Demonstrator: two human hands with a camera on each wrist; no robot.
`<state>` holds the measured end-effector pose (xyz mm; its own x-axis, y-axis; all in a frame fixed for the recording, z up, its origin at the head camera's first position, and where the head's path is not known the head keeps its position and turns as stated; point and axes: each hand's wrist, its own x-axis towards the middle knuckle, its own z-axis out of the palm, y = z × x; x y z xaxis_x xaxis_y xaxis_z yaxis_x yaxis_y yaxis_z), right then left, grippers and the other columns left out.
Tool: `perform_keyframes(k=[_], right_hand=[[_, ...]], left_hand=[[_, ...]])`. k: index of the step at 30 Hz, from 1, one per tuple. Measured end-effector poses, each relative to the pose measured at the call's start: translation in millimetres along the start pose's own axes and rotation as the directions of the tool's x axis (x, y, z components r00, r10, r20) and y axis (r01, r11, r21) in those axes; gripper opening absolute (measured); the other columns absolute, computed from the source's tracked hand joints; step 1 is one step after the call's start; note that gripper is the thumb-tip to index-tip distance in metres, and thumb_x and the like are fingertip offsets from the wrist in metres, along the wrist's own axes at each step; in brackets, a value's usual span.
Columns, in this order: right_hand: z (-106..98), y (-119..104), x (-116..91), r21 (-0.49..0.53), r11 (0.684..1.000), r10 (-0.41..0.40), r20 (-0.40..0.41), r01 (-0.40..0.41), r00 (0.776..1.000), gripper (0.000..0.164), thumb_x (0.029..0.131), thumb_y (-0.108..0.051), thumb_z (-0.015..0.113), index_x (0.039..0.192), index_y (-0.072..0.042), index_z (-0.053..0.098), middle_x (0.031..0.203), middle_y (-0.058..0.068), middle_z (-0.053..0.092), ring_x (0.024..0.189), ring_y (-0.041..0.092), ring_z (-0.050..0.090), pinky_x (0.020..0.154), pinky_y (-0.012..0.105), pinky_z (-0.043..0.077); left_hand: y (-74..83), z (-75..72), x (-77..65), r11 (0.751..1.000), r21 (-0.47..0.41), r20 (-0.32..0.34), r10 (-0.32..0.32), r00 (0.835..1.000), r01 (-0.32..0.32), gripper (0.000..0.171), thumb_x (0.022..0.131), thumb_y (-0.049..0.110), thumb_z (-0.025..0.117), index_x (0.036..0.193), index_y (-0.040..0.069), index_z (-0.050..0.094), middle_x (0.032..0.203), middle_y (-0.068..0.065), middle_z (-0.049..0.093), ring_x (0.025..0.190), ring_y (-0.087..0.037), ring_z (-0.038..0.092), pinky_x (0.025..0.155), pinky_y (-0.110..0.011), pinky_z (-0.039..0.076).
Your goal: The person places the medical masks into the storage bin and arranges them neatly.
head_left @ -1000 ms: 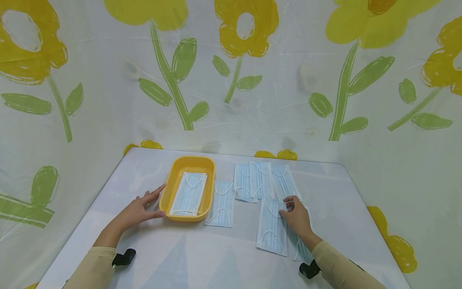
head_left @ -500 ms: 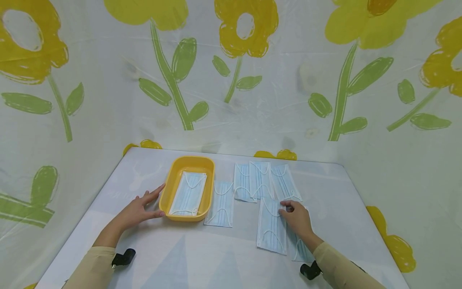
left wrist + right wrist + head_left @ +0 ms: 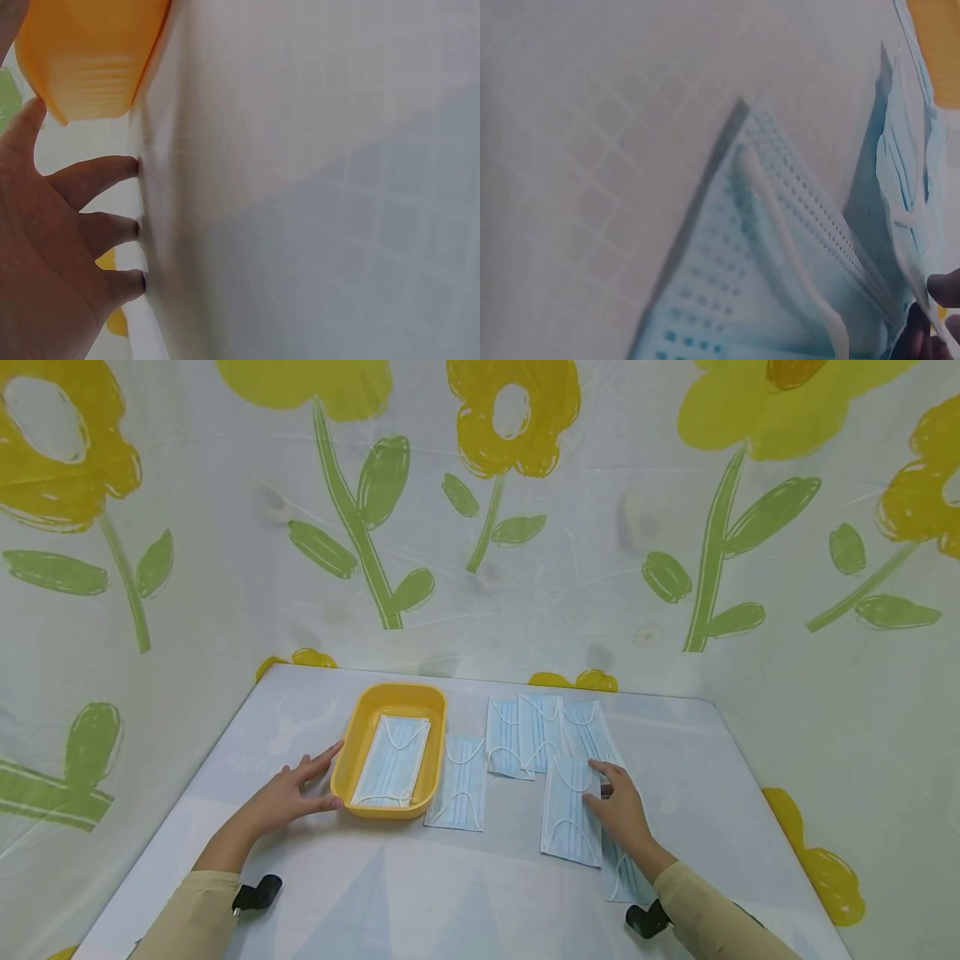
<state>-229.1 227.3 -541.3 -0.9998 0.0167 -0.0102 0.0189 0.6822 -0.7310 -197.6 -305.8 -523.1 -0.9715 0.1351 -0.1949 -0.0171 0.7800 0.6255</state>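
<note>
My right hand [image 3: 624, 814] pinches the right edge of a light-blue pleated face mask [image 3: 572, 814] with white ear loops. In the right wrist view this mask [image 3: 892, 172] stands up off the table, with fingertips [image 3: 941, 289] at its edge. Another face mask [image 3: 626, 877] lies partly hidden under that hand and forearm. My left hand [image 3: 281, 797] has its fingers spread against the left side of a yellow plastic tray [image 3: 405, 690]. Inside the tray lies a face mask [image 3: 393, 760]. The left wrist view shows thumb and fingers apart beside the tray wall [image 3: 97, 75].
One face mask [image 3: 459, 793] lies right beside the tray. Farther back, several overlap: a left mask [image 3: 502, 739], a middle mask [image 3: 538, 727] and a right mask [image 3: 588, 727]. The white table [image 3: 322, 902] ends at a flower-printed cloth backdrop [image 3: 570, 593].
The pinched face mask has risen and shifted slightly away and to the right with my right hand, after staying flat in both earlier frames. The left hand and tray have not moved.
</note>
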Motion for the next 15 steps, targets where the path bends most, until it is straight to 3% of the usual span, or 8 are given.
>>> perform_keyframes(k=[6,10,15], right_hand=[[-1.0,-1.5,-3.2,-0.025,1.000,-0.010,0.001,0.010,1.000,0.046,0.090,-0.003,0.069,0.136,-0.002,0.062,0.135,0.024,0.057,0.097,0.029,0.058,0.080,0.039,0.054],[-1.7,-1.6,-4.3,-0.027,1.000,-0.003,0.006,0.004,1.000,0.039,0.091,-0.003,0.068,0.130,-0.001,0.067,0.124,0.020,0.064,0.095,0.028,0.056,0.080,0.039,0.053],[-2.4,-0.9,-3.9,-0.037,0.999,-0.007,0.013,0.008,1.000,0.038,0.091,-0.005,0.069,0.129,-0.001,0.068,0.132,0.022,0.062,0.099,0.030,0.057,0.085,0.044,0.054]], left_hand=[[0.8,-0.4,0.2,1.000,-0.008,-0.001,0.013,1.000,-0.013,0.102,0.082,0.057,0.078,0.163,0.032,0.021,0.164,-0.018,0.028,0.149,-0.057,0.009,0.111,-0.081,0.004],[0.9,-0.2,0.0,1.000,-0.007,-0.003,0.016,1.000,-0.016,0.102,0.082,0.057,0.078,0.163,0.031,0.022,0.163,-0.018,0.029,0.149,-0.057,0.010,0.112,-0.080,0.004],[-0.3,0.3,0.5,1.000,-0.013,-0.004,0.015,1.000,-0.015,0.102,0.082,0.056,0.078,0.163,0.031,0.022,0.163,-0.018,0.029,0.149,-0.057,0.009,0.112,-0.080,0.003]])
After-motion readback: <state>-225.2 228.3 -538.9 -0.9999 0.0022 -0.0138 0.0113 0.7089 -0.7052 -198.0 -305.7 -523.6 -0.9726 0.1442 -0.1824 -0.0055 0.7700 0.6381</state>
